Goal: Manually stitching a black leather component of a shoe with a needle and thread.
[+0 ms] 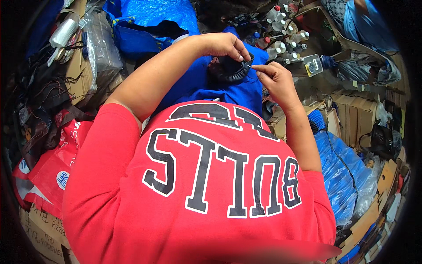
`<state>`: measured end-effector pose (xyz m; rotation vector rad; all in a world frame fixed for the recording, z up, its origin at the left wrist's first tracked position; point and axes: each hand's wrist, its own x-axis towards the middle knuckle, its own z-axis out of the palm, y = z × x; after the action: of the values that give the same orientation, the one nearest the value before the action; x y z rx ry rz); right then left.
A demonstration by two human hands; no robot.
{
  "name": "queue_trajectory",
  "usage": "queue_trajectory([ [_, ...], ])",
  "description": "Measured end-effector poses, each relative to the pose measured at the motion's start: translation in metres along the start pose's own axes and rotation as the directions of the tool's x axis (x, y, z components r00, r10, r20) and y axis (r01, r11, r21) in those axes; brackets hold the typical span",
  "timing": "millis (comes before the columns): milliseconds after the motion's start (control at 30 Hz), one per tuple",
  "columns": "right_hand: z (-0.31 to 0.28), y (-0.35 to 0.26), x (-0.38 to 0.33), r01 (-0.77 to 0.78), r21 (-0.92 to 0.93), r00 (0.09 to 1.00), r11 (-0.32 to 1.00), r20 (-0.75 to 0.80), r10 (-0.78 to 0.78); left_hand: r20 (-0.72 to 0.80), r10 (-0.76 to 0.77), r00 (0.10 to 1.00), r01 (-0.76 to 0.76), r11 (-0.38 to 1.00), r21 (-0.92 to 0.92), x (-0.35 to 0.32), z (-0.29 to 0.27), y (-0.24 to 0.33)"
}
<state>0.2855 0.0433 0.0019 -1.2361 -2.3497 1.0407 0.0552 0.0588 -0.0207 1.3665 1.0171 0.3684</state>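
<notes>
A black leather shoe (233, 75) with a puckered, gathered edge rests on the blue cloth over my lap. My left hand (226, 45) reaches over its far side, fingers bent down and closed on its rim. From the right, my right hand (275, 79) comes up to the shoe's edge. Its thumb and forefinger pinch a thin, needle-like tool (250, 66) whose tip points at the gathered leather. Too little of the tool shows to tell its exact kind. The shoe's far part is partly hidden by my left hand.
Several bottles with white and red caps (281, 46) stand beyond my right hand. A blue plastic bag (151, 22) lies ahead on the left. Cardboard boxes (354, 116) and a blue plastic-wrapped bundle (336, 169) are at right. A red bag (55, 165) sits at left.
</notes>
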Motion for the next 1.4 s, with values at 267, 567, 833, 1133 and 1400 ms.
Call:
queue_trajectory([
  [267,0.002,-0.010,0.001,0.007,-0.114,1.000,0.993,-0.016,-0.008,0.011,0.036,0.999,-0.036,0.999,-0.013,0.004,0.001,-0.006],
  [567,0.006,0.004,0.007,0.076,-0.033,0.994,0.997,-0.072,-0.078,0.026,0.100,0.995,-0.101,0.995,0.028,0.019,-0.002,-0.013],
  [833,0.006,0.019,0.020,0.035,0.094,0.998,0.995,0.055,-0.040,0.029,0.101,0.994,-0.104,0.988,0.118,0.024,-0.003,-0.010],
  [1133,0.003,0.030,0.024,0.051,0.218,0.993,0.975,0.095,-0.073,0.038,0.139,0.990,-0.142,0.983,0.118,0.022,-0.003,-0.021],
  [1400,0.014,0.037,0.032,-0.063,0.386,0.977,0.920,0.211,-0.022,0.063,0.068,0.996,-0.078,0.980,0.180,0.017,-0.002,-0.010],
])
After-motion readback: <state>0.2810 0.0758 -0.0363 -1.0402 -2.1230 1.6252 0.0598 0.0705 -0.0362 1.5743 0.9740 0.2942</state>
